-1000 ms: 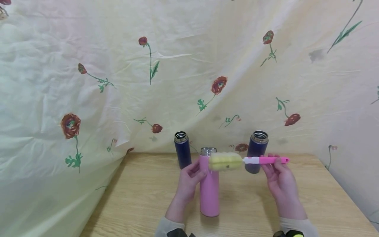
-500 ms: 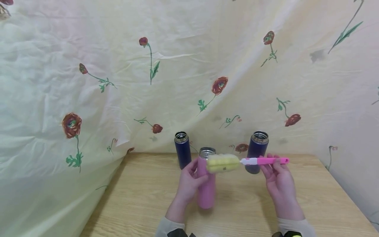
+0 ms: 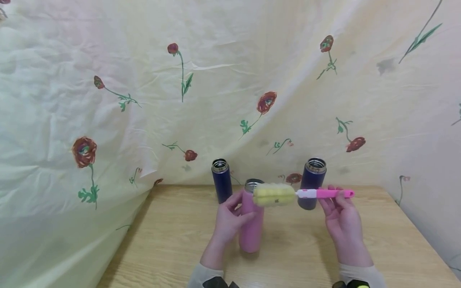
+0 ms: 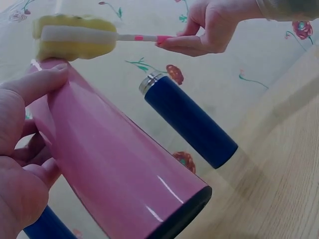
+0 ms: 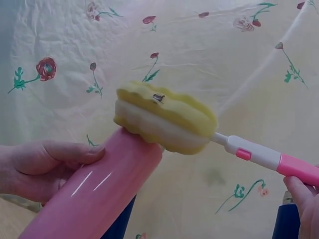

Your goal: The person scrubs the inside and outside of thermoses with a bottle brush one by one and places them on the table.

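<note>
Near its top, a pink bottle (image 3: pixel 251 234) with a bare metal neck is gripped by my left hand (image 3: pixel 227 220), thumb in front and fingers behind. The bottle leans slightly; I cannot tell whether its base touches the table. My right hand (image 3: pixel 343 220) pinches the pink and white handle of a sponge bottle brush (image 3: pixel 275 195) between thumb and fingers. Held level, the brush has its yellow and white sponge head (image 5: pixel 164 117) across the bottle's upper end, outside the mouth. In the right wrist view the sponge hides that mouth.
Two dark blue bottles without lids stand at the back of the wooden table (image 3: pixel 173 240): one (image 3: pixel 222 186) behind my left hand, the other (image 3: pixel 312 180) behind the brush handle. A flowered cloth (image 3: pixel 216 120) hangs behind and along the left side.
The pink bottle's lower end has moved up and slightly left in the head view, so it leans. The brush shifted slightly left, then back right. Both hands keep their holds.
</note>
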{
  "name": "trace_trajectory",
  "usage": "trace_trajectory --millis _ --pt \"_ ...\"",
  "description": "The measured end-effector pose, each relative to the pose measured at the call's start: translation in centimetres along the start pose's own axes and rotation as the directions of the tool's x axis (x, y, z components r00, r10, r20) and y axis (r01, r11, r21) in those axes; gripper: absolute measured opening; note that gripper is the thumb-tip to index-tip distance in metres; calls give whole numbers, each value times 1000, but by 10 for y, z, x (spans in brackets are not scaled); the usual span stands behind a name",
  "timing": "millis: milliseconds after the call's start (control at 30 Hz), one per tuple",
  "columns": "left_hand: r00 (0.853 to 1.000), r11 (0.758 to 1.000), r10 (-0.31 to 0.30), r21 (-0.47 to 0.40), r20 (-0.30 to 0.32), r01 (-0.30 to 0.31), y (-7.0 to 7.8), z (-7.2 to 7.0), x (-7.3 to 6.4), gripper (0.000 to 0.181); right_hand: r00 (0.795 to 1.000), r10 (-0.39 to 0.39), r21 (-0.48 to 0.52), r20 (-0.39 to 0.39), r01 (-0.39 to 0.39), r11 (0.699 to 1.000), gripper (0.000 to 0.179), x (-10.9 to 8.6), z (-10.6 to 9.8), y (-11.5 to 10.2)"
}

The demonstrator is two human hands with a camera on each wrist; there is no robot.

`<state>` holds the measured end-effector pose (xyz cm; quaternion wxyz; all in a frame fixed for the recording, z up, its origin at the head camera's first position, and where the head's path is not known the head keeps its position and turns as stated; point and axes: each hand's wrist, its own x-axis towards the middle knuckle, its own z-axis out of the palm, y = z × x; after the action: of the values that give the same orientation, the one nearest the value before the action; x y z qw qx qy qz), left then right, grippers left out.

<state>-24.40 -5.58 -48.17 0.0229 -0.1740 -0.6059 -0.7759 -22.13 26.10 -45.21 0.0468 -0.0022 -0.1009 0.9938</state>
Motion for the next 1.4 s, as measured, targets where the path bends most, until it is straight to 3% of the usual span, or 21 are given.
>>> trace_trajectory --millis 467,733,1067,1233,1400 --pt "997 997 -73 -31 -19 72 0 0 -1 77 998 -47 -1 -35 47 999 7 -2 5 0" --pt "997 998 -63 -16 -46 63 1 -2 -2 77 994 5 -74 -109 -13 997 10 -1 1 -1" --pt "997 996 -63 -68 -44 60 3 -3 -2 69 997 56 -172 -56 -64 983 12 0 -4 0" --pt "997 994 -64 -95 -44 60 2 -4 -1 66 997 71 -240 38 -60 969 9 1 -5 2" --pt "997 990 -59 -131 -51 52 1 -5 0 63 991 99 -339 94 -61 939 20 2 -5 5"
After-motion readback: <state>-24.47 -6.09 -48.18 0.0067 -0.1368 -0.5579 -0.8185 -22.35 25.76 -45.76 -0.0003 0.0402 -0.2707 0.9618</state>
